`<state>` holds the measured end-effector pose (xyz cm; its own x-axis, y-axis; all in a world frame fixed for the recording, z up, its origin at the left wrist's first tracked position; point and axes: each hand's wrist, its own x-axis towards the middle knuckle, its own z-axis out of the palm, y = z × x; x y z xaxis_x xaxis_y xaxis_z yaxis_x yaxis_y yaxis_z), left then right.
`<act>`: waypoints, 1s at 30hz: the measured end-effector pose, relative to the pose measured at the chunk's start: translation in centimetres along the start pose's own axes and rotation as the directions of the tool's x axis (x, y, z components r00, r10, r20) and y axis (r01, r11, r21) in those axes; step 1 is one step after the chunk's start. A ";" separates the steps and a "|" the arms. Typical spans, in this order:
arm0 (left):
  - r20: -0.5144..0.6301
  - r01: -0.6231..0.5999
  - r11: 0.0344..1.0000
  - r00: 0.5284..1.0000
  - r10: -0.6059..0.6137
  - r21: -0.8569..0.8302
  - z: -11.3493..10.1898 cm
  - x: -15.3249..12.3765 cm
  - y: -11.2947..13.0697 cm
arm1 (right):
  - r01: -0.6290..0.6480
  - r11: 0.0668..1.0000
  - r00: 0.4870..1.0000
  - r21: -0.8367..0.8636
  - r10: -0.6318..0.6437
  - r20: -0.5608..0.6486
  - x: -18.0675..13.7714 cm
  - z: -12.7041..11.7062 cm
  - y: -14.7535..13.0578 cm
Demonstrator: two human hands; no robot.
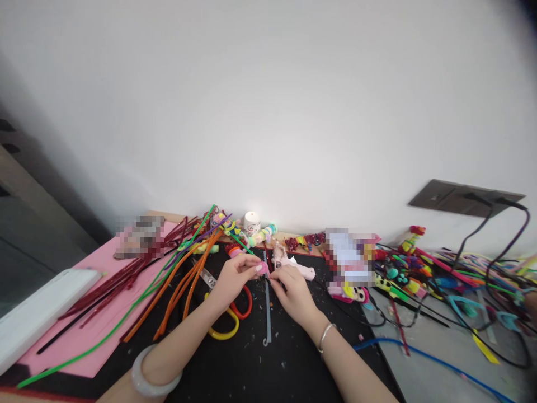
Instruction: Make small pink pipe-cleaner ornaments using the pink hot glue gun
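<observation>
Between my two hands, over the black mat (293,364), is a small pink fuzzy piece (263,268). My left hand (235,275) pinches it between thumb and fingertips. My right hand (293,290) is closed in a pinch at the piece's right edge; what its fingertips hold is too small to make out. Below them lies a narrow translucent strip (268,316). A pale pink glue gun (307,272) rests just behind my right hand. Scissors with a yellow and a red handle (224,334) lie partly under my left forearm.
Orange pipe cleaners (180,294), a long green one (121,319) and dark red ones lie left, over a pink sheet (84,358). A white roll (252,221) stands by the wall. Fuzzy figures (348,292), cables and a blue pipe cleaner (436,358) spread rightward, below a wall socket (457,197).
</observation>
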<state>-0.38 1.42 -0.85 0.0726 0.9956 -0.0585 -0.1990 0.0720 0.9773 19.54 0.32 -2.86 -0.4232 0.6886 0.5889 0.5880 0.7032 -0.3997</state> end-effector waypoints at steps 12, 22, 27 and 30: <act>0.002 0.008 1.000 1.000 -0.008 -0.019 0.2 -0.2 0.0 | -0.016 1.000 1.000 -0.005 0.016 0.015 -0.1 0.1 0.0; 0.016 0.008 1.000 1.000 -0.008 -0.014 0.2 -0.2 -0.1 | -0.017 1.000 1.000 0.001 0.017 -0.020 -0.1 0.1 0.2; 0.022 0.026 0.999 0.999 -0.025 -0.044 0.3 -0.3 0.0 | -0.010 1.000 0.999 0.011 0.010 -0.047 -0.1 0.0 0.1; 0.020 0.033 0.998 0.999 -0.033 -0.043 0.3 -0.4 0.1 | -0.012 1.000 0.998 0.026 0.013 -0.054 -0.1 0.1 0.1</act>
<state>-0.10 0.98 -0.66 0.0985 0.9914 -0.0863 -0.2388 0.1077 0.9651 19.57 0.32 -3.00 -0.3775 0.6871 0.6208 0.5748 0.6995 -0.4246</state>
